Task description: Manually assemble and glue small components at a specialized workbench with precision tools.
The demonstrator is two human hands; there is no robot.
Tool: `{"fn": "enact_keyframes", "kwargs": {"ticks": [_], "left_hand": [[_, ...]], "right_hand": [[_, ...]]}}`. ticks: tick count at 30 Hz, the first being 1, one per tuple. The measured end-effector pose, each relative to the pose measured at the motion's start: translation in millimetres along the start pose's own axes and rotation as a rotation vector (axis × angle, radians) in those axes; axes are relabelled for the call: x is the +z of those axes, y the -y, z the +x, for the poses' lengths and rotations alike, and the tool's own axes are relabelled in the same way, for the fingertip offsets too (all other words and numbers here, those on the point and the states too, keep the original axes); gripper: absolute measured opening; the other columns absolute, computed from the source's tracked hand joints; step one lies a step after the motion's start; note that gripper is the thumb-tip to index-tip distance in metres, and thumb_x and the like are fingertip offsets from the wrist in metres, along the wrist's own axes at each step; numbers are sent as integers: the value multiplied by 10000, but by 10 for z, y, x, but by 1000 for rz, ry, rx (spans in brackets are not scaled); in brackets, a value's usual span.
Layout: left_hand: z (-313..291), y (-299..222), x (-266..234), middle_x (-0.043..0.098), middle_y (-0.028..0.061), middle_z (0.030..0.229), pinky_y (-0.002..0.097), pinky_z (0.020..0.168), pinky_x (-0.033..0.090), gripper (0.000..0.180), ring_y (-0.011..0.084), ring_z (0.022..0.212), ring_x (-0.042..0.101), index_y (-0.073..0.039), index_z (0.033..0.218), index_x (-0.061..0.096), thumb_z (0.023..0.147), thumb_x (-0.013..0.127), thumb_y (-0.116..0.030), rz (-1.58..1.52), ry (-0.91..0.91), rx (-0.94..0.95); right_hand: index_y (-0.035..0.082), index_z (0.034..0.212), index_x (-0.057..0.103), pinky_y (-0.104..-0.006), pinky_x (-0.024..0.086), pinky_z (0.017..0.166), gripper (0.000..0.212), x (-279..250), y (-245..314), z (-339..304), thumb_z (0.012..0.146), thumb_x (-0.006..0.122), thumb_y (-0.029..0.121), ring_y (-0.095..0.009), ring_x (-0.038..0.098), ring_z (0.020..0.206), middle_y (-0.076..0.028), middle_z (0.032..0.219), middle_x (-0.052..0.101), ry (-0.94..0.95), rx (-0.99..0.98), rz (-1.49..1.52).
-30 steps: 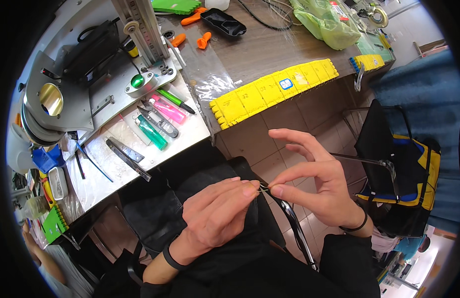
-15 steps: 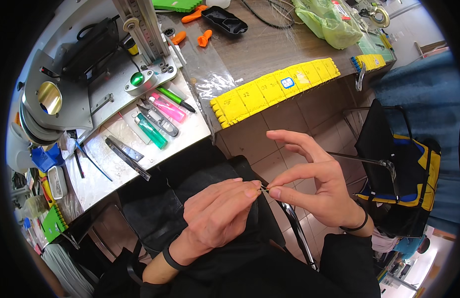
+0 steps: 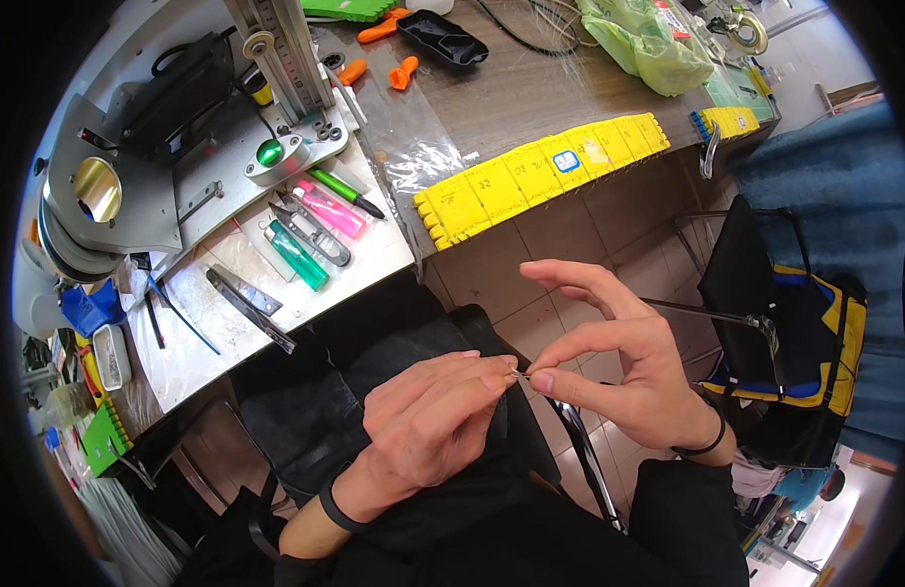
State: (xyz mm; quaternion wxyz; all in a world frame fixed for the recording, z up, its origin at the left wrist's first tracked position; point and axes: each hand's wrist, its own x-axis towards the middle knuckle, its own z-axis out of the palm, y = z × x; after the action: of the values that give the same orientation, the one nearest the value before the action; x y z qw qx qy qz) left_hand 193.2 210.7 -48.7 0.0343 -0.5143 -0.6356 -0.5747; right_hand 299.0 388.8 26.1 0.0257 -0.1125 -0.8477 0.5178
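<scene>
Over my lap, my left hand (image 3: 435, 416) is closed, thumb and forefinger pinching one end of a tiny, thin metallic piece (image 3: 520, 374). The other end sits between the thumb and forefinger of my right hand (image 3: 623, 357), whose remaining fingers are raised and spread. Too small to name, the piece bridges the short gap between the fingertips. A dark band is on each wrist. To the upper left of my hands, the white bench top holds a green lighter (image 3: 298, 256), a pink lighter (image 3: 333, 209), thread snips (image 3: 310, 231), a green marker (image 3: 345, 192) and dark metal tweezers (image 3: 249, 308).
A machine with a metal column (image 3: 281, 59) stands at the left of the bench. Yellow foam edging (image 3: 540, 176) lines the desk's front. A black tray (image 3: 441, 39) and a green plastic bag (image 3: 648, 49) lie farther back. A black chair (image 3: 741, 293) stands at right.
Both hands stay nearly in place, still pinching the tiny piece. The piece looks slightly turned between the fingertips, and less of it shows.
</scene>
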Motion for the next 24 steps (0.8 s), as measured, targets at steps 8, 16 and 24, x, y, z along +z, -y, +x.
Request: {"fn": "enact_keyframes", "kwargs": {"ticks": [8, 16, 24], "left_hand": [[14, -21, -28, 758, 135, 963, 290, 688, 601, 345, 255, 797, 749, 10, 1086, 718, 764, 829, -45, -44, -46, -184], [25, 5, -46, 755, 136, 994, 280, 684, 602, 325, 247, 819, 750, -9, 1062, 746, 748, 824, -42, -101, 15, -121], [28, -5, -42, 748, 126, 920, 300, 674, 606, 262, 256, 809, 747, 1, 1007, 738, 752, 797, 10, -101, 15, -84]], "right_hand": [[75, 907, 754, -438, 381, 1073, 103, -15, -14, 1, 818, 770, 123, -289, 506, 1305, -133, 1404, 550, 37, 31, 95], [81, 917, 759, -430, 375, 1088, 96, -20, -24, -6, 836, 768, 132, -285, 515, 1303, -136, 1403, 541, 92, 32, 202], [90, 928, 767, -426, 385, 1075, 105, -9, 4, -16, 832, 779, 131, -288, 511, 1303, -135, 1397, 548, 73, 25, 160]]}}
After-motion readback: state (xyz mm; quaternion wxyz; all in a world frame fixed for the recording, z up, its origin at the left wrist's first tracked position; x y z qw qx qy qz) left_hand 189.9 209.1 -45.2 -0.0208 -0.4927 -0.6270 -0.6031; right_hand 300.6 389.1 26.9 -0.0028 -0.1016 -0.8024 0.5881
